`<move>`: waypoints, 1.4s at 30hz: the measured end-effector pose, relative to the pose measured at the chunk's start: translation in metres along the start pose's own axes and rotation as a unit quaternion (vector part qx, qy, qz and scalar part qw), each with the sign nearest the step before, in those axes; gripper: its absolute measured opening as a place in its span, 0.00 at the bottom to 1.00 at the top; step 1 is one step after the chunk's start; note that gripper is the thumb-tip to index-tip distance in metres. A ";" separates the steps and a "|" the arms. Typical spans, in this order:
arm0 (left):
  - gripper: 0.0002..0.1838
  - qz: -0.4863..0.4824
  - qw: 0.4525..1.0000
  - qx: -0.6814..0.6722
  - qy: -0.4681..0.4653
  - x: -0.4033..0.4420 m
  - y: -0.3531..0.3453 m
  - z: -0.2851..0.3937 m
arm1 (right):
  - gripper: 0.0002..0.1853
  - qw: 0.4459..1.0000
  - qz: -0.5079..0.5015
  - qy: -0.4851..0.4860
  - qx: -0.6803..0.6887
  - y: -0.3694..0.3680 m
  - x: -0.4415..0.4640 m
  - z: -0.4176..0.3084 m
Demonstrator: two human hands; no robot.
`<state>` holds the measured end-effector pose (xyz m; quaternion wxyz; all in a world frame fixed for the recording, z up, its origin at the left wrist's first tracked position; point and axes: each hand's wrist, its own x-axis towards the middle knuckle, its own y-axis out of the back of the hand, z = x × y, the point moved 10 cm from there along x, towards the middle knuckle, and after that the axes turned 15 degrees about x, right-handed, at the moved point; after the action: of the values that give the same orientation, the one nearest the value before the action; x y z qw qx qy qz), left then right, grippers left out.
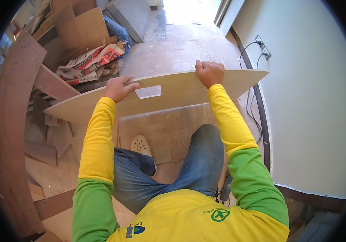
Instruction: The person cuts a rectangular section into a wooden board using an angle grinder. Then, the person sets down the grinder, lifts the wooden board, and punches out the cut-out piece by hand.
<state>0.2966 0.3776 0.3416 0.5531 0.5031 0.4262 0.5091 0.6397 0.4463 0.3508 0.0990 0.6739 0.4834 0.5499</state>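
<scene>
A long, pale board (181, 92) stands on its edge across the floor in front of my knees, with a small rectangular cut-out (148, 92) left of its middle. My left hand (119, 88) grips the top edge just left of the cut-out, its thumb on the near face. Farther right, my right hand (210, 74) is wrapped over the same top edge, its fingers partly hidden behind the board. A small square wood piece (163, 155) lies on the floor between my legs, beside my light clog (141, 146).
Scrap boards (82, 28) and a crumpled printed bag (92, 62) are piled at the upper left. A curved wooden panel (9, 133) stands far left. Black cables (253, 111) hang from wall outlets (265, 52) at right. A power tool (226, 187) lies near my right leg.
</scene>
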 end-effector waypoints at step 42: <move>0.23 0.148 0.988 0.035 0.013 0.017 0.007 0.000 | 0.27 0.731 -0.587 -0.207 0.279 -0.142 -0.333 -0.082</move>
<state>0.2981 0.3945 0.3492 0.4479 0.5730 0.3722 0.5766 0.5180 0.2336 0.0725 0.3071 0.3505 0.8820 0.0699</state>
